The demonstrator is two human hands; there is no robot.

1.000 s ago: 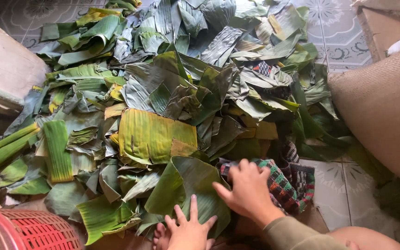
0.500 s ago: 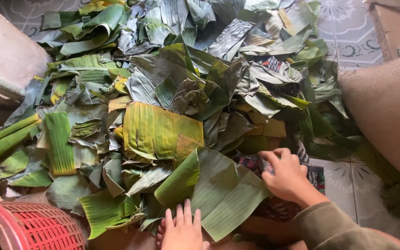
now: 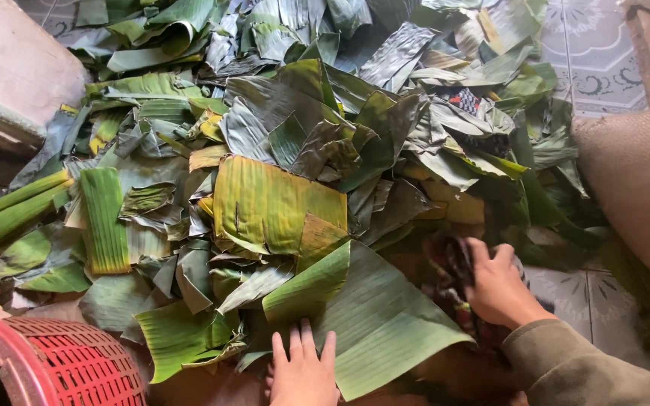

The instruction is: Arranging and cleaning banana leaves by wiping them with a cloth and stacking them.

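- Since the earlier pictures, the right hand [image 3: 499, 284] has slid off the big leaf toward the right and now presses a dark patterned cloth [image 3: 453, 263] against the floor, while the large green banana leaf [image 3: 374, 316] has swung round so its broad face lies open.
- Left hand [image 3: 302, 368] lies flat with fingers spread on the near edge of that leaf, pinning it; it grasps nothing.
- Right hand is curled over the cloth with the fingers bunched on the fabric, gripping it loosely rather than holding the leaf.
- Banana leaf sits at the front of the heap, just ahead of the left hand, one long side folded up into a crease, its tip reaching toward the cloth.
- My judgement of handling: the leaf is light, thin and floppy, with a smooth waxy face that may slip under a palm; it looks prone to splitting along its parallel veins, so tugging across them seems risky.
- Best hold, I judge, is the folded edge or the near margin, taken with a flat hand or a wide pinch rather than fingertips.
- Behind it lies a yellow-green leaf piece [image 3: 276, 207] on the leaf pile [image 3: 325, 113]; a red basket [image 3: 62, 365] stands at the lower left, a woven sack [image 3: 633, 173] at the right.
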